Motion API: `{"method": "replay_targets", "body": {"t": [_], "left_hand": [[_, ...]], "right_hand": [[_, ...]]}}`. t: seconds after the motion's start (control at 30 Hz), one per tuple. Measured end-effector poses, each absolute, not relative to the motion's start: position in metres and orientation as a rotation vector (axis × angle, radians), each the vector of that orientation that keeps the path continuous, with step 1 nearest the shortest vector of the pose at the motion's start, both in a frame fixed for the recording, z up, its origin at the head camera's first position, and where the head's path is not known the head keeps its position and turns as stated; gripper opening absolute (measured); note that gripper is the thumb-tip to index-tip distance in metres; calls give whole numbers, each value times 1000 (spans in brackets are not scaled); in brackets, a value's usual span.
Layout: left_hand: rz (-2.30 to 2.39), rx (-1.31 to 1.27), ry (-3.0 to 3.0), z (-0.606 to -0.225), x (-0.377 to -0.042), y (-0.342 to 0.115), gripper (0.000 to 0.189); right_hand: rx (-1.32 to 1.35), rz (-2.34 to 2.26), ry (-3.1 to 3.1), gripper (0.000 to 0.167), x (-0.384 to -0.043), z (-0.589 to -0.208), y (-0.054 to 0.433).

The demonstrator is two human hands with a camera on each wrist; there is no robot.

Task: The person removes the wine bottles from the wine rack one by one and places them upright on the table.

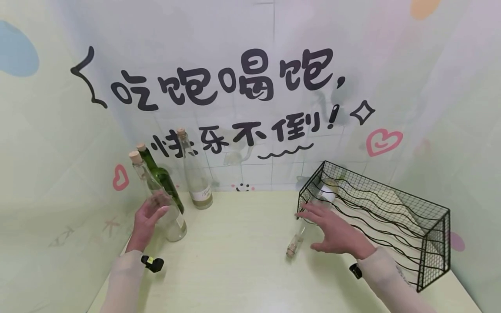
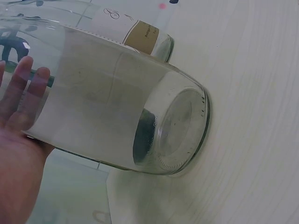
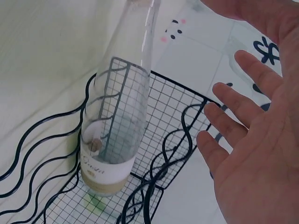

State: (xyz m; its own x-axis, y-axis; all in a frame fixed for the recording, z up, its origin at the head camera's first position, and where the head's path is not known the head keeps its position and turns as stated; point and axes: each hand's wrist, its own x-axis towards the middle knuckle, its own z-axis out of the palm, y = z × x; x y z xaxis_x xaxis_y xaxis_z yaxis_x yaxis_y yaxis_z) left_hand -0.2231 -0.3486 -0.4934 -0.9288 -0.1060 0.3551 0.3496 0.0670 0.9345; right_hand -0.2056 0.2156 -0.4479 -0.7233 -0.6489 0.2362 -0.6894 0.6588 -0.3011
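Note:
At the left, my left hand (image 1: 146,217) grips a clear corked glass bottle (image 1: 178,226) around its body. The left wrist view shows fingers through the glass of that bottle (image 2: 103,102), whose base is at the tabletop. My right hand (image 1: 338,232) has its fingers spread and holds nothing. It hovers over the front left end of a black wire bottle rack (image 1: 387,186). A clear bottle (image 3: 110,170) with a white and gold label lies in the rack's left end. Its neck and cork (image 1: 291,251) stick out toward the front.
A green corked bottle (image 1: 166,180) stands behind the gripped one. To its right is another clear corked bottle (image 1: 201,195) with a label, near the back wall. A printed sheet (image 1: 242,34) with black lettering hangs behind the pale wooden table (image 1: 235,252).

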Motion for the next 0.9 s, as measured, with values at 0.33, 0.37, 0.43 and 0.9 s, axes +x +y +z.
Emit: {"method": "replay_targets", "body": {"t": [0.33, 0.37, 0.43, 0.9], "left_hand": [[-1927, -230, -2043, -493, -228, -352, 52], [-1926, -231, -2046, -493, -228, -352, 52], [-1929, -233, -2046, -493, -229, -352, 53], [-1944, -245, -2040, -493, -230, -352, 54]], "right_hand": [[1234, 542, -2860, 79, -217, -460, 193], [1242, 542, -2873, 77, -218, -461, 191], [1257, 533, -2893, 75, -220, -464, 188], [1381, 422, -2879, 50, -232, -485, 170]]}}
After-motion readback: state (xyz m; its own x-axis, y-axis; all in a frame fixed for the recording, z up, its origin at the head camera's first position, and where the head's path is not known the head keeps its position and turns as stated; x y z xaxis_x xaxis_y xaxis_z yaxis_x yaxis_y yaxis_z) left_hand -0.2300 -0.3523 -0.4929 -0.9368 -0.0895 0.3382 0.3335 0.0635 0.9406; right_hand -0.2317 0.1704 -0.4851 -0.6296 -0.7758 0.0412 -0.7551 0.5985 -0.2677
